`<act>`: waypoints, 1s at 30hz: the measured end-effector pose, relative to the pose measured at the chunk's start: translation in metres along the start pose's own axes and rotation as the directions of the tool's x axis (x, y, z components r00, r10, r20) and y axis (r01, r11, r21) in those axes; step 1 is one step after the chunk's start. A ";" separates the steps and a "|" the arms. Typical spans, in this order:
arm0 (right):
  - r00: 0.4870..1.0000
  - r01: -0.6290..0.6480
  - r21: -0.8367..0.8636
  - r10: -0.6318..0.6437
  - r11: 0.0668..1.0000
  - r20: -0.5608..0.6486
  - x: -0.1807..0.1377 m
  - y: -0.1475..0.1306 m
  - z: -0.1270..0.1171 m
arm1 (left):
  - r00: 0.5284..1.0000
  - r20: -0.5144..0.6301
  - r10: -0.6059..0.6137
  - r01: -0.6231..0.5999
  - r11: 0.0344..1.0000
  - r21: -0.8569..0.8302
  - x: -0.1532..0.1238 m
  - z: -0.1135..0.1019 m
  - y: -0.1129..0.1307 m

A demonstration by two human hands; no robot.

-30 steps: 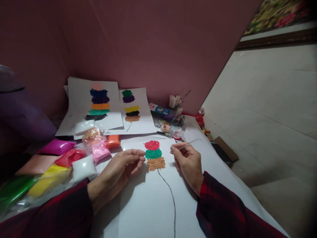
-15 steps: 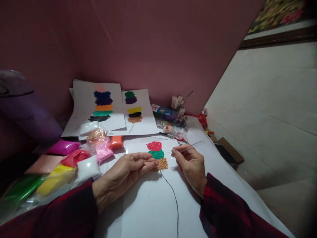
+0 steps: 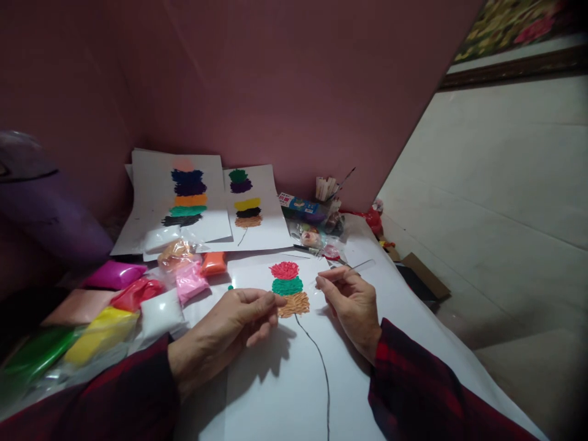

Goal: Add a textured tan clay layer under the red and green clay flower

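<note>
A white sheet (image 3: 271, 392) lies on the table, bearing textured red (image 3: 283, 269), green (image 3: 287, 285) and brown (image 3: 296, 302) clay-like patches stacked above a curved dark line (image 3: 316, 349). My left hand (image 3: 241, 318) hovers at the brown patch's left edge, thumb and index finger pinched together. Whatever is between those fingertips is too small to make out. Right of the patches, my right hand (image 3: 351, 303) is closed around a thin, clear stick-like tool (image 3: 365, 264), whose end sticks out past the fingers. A tiny green lump (image 3: 230, 287) sits above my left hand.
Several bags of coloured clay, among them yellow (image 3: 101, 334), white (image 3: 162, 315) and pink (image 3: 192, 283), crowd the left side. Behind stand sheets with coloured bands (image 3: 214, 229). A blue-labelled package (image 3: 301, 207) and a brush (image 3: 342, 182) are at the back right, near the wall.
My left hand has drawn back slightly left, its fingers going from stretched out to a pinch. More of the brown patch and the tiny green lump now show. My right hand has hardly moved.
</note>
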State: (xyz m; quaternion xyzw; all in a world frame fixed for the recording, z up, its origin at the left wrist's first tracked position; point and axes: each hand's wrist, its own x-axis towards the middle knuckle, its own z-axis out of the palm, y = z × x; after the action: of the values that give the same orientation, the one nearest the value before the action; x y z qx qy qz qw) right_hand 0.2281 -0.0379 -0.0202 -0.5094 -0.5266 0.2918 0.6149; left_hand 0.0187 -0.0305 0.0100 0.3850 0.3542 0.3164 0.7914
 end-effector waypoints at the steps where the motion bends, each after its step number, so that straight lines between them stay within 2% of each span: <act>1: 1.000 -0.003 0.006 0.003 1.000 0.000 0.000 -0.001 0.000 | 1.000 0.021 0.010 -0.010 1.000 -0.012 0.000 0.000 0.000; 4: 1.000 -0.008 0.020 0.008 1.000 0.000 0.000 -0.002 0.001 | 0.998 0.042 0.038 -0.037 0.999 -0.029 0.001 0.000 0.000; 11: 0.999 -0.036 0.063 0.034 0.997 0.033 0.000 -0.006 0.002 | 0.998 -0.067 -0.019 0.024 0.997 0.077 0.004 -0.002 0.001; 17: 0.997 -0.053 0.091 0.047 0.994 0.062 -0.002 -0.011 0.003 | 0.999 -0.008 0.044 -0.044 0.999 0.020 0.004 -0.002 0.000; 23: 0.996 -0.066 0.128 0.057 0.990 0.072 -0.005 -0.013 0.005 | 0.999 -0.034 0.042 -0.038 0.992 0.124 0.003 0.002 0.000; 30: 0.993 0.051 0.240 -0.075 0.969 0.092 -0.024 -0.024 0.020 | 0.994 0.074 0.080 -0.088 0.990 0.110 0.003 0.006 -0.011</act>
State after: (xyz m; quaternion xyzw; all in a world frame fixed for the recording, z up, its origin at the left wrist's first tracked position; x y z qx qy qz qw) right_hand 0.1987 -0.0608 -0.0076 -0.4000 -0.5341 0.3584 0.6529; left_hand 0.0278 -0.0365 0.0027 0.4545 0.3275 0.3153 0.7660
